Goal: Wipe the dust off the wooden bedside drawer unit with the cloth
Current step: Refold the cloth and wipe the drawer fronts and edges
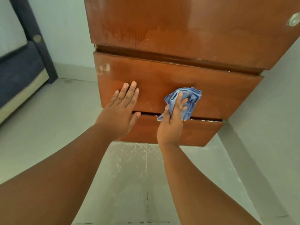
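Note:
The wooden bedside drawer unit fills the upper middle of the head view, seen from above, with a dusty streaked top and two drawer fronts below it. My left hand lies flat with fingers spread on the left part of the upper drawer front. My right hand presses a crumpled blue cloth against the middle of the same drawer front, near its lower edge. The lower drawer front is partly hidden behind both hands.
A dark blue bed frame with a mattress stands at the left. Pale floor tiles stretch below the unit. A pale wall runs along the unit's right side. A small round fitting sits on the top's right edge.

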